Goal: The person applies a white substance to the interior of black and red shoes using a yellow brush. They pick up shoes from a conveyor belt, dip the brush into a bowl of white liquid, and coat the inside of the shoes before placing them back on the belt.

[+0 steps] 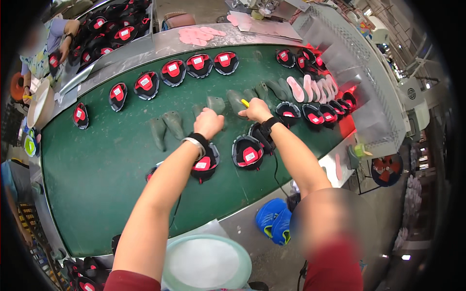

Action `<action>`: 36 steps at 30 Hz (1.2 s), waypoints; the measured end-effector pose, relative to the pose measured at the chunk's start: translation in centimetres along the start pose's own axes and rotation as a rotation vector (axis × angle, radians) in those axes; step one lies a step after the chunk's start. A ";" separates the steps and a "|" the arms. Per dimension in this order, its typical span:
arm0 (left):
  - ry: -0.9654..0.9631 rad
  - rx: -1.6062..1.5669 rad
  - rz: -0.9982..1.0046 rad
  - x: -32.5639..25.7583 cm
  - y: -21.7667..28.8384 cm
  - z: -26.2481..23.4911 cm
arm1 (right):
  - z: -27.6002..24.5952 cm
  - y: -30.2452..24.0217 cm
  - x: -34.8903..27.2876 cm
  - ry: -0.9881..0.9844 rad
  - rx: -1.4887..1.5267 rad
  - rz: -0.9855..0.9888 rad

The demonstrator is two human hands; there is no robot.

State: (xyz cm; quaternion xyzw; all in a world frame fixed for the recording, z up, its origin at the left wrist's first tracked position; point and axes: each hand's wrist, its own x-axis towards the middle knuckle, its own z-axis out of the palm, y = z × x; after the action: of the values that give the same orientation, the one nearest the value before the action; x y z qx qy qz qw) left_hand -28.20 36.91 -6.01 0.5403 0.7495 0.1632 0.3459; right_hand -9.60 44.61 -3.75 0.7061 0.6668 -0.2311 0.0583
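My left hand (208,123) is closed at the toe end of a grey-green shoe last (216,103); its fingertips are hidden. My right hand (257,110) is pinched around a short yellow stick-like tool (245,103), whose working end I cannot make out. Under and beside that hand lies another last (236,101). Two lasts (172,124) rest left of my left hand. Near my forearms sit black-and-red shoe uppers with white labels: one upper (206,162) is partly behind my left forearm, another upper (248,152) stands between my arms.
A green belt (97,194) carries everything. A row of uppers (173,72) runs along its far side. Pink insoles (295,89) on lasts and more uppers (313,114) stand by a red-lit machine opening (347,109) at right. Another person's hand (64,48) works at far left.
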 end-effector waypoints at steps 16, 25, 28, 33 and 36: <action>-0.030 -0.155 0.353 -6.4 1.5 2.8 | -3.8 5.8 -2.7 0.276 0.029 -0.118; 0.173 0.329 -0.253 -34.1 -27.4 -21.0 | -8.0 -5.2 -22.9 -0.102 0.038 -0.548; 0.027 0.403 -0.461 -41.9 -38.6 -22.3 | -5.6 -8.0 -30.6 -0.114 -0.014 -0.708; -0.012 -0.217 -0.580 -44.0 -44.4 -17.1 | -1.1 -9.1 -39.9 -0.070 -0.152 -0.714; -0.164 -0.968 -0.949 -44.0 -47.2 -11.8 | 0.7 -9.5 -44.2 -0.139 -0.200 -0.782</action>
State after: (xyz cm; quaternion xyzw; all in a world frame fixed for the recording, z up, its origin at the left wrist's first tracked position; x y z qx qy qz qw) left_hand -61.48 -19.35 -11.80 -0.0517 0.7191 0.2692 0.6385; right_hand -19.14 4.93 15.65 0.3729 0.8987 -0.2168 0.0792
